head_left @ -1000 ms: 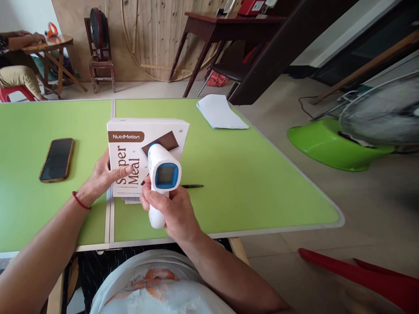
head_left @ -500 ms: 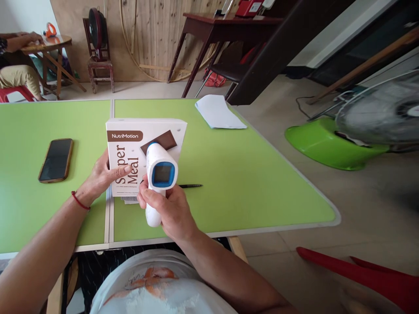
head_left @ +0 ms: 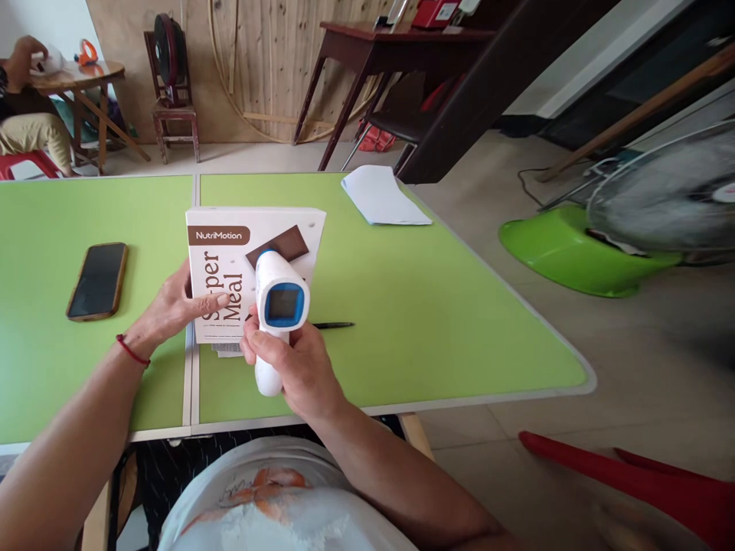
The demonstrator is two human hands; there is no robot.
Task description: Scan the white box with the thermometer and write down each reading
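Note:
My left hand [head_left: 172,308] grips the left side of a white box [head_left: 221,287] printed "NutriMotion" and "Super Meal", its thumb across the front and its other fingers hidden behind. The box stands upright over the green table [head_left: 413,306]. Wrapped round the handle of a white infrared thermometer [head_left: 278,295] with a blue-framed screen is my right hand [head_left: 295,363]. The thermometer is in front of the box and hides part of it, its front end towards the box; whether they touch I cannot tell. The screen looks dark. A black pen [head_left: 336,325] lies right of the box, partly hidden.
A phone [head_left: 97,281] lies on the left of the table, folded white paper [head_left: 383,195] at the far edge. Some printed paper [head_left: 228,350] peeks out below the box. A fan [head_left: 660,191] stands to the right. Another person's hand [head_left: 24,61] is at a round wooden table [head_left: 86,75].
My hands, the box and the thermometer hold almost the same place. In the background, the other person's hand has risen, and a whitish thing shows beside it.

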